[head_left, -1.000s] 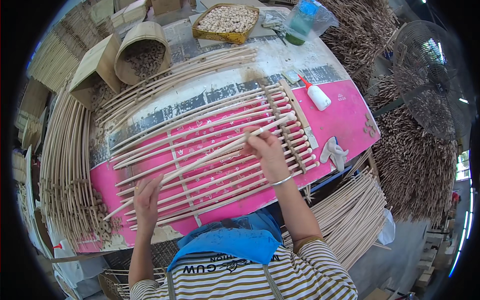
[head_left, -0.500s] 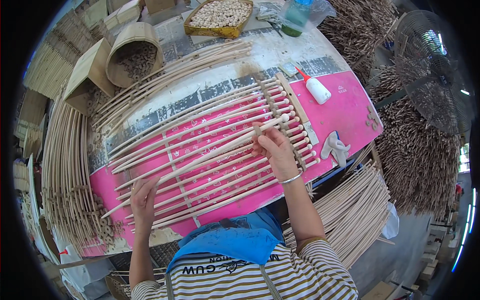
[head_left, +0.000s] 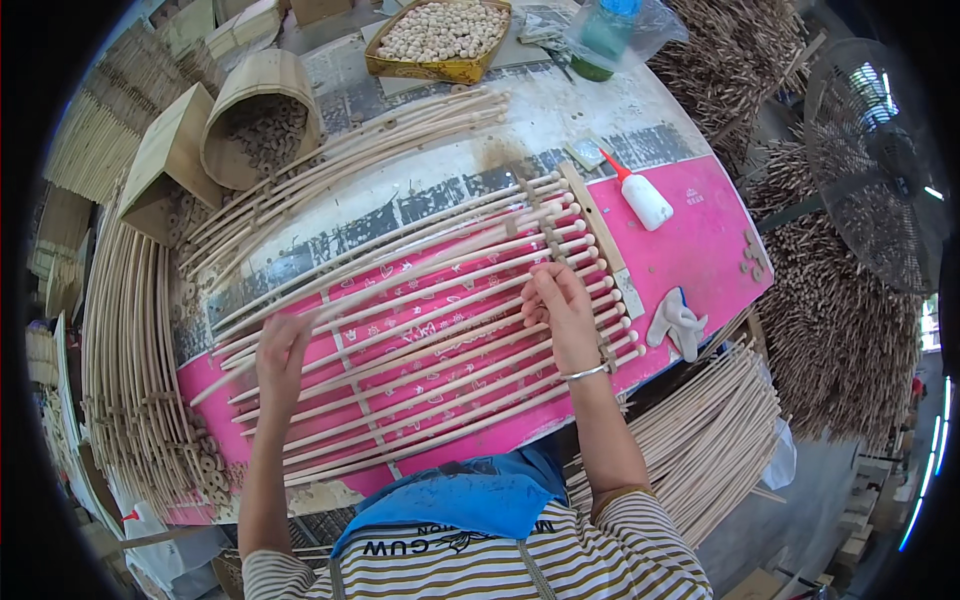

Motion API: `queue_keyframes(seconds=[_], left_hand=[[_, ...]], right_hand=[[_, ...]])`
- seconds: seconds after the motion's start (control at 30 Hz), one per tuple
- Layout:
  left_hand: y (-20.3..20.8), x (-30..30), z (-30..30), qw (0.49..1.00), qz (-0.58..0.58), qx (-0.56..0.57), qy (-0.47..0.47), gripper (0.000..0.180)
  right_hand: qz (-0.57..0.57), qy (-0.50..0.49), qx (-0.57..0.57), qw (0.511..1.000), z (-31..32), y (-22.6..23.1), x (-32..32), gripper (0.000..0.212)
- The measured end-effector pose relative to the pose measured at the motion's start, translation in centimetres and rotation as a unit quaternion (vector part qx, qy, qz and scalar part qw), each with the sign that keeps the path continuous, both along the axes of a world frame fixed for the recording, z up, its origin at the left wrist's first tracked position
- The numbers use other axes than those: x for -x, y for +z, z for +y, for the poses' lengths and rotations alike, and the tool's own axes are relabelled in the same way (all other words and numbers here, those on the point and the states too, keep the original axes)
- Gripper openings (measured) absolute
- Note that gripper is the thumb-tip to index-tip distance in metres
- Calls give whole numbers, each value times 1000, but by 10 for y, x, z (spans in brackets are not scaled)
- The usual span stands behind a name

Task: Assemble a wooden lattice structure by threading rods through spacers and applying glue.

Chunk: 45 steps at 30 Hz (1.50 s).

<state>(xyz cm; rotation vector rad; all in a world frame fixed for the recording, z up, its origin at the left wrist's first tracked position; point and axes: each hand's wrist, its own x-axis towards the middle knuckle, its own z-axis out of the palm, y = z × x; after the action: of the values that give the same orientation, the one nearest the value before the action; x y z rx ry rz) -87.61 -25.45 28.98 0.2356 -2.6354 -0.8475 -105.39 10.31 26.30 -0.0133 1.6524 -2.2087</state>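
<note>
A row of long, thin wooden rods [head_left: 430, 350] lies side by side on a pink mat [head_left: 700, 240], their right ends with round beads against a wooden cross strip [head_left: 595, 235]. My right hand [head_left: 562, 312], a bangle on its wrist, rests on the rods near that strip, its fingers pinching one rod. Over the left part of the row, my left hand [head_left: 283, 352] is blurred and closed around the same slanting rod.
A white glue bottle [head_left: 645, 198] and a white glove [head_left: 678, 322] lie on the mat's right side. Behind are loose curved rods [head_left: 350, 165], a tipped bamboo tub [head_left: 262, 115], a basket of beads [head_left: 440, 35] and a green bottle [head_left: 605, 35]. Rod bundles [head_left: 120, 380] flank the table; a fan [head_left: 870, 170] stands right.
The rod held slanting above the row has come down onto it. My right hand has lowered toward the cross strip, and my left hand has moved up and away from me.
</note>
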Motion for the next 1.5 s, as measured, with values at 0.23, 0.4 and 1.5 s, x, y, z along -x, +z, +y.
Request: queue_keyframes(seconds=[0.23, 0.4, 1.5], left_hand=[[-42, 122, -38, 996, -19, -79, -31, 25], [-62, 152, -47, 987, -67, -143, -42, 26], [-92, 123, 0, 990, -28, 133, 35, 57]], right_hand=[[-6, 23, -19, 1000, -1, 1, 5, 27], [-18, 21, -40, 999, 7, 4, 13, 27], [249, 53, -333, 908, 46, -6, 208, 66]])
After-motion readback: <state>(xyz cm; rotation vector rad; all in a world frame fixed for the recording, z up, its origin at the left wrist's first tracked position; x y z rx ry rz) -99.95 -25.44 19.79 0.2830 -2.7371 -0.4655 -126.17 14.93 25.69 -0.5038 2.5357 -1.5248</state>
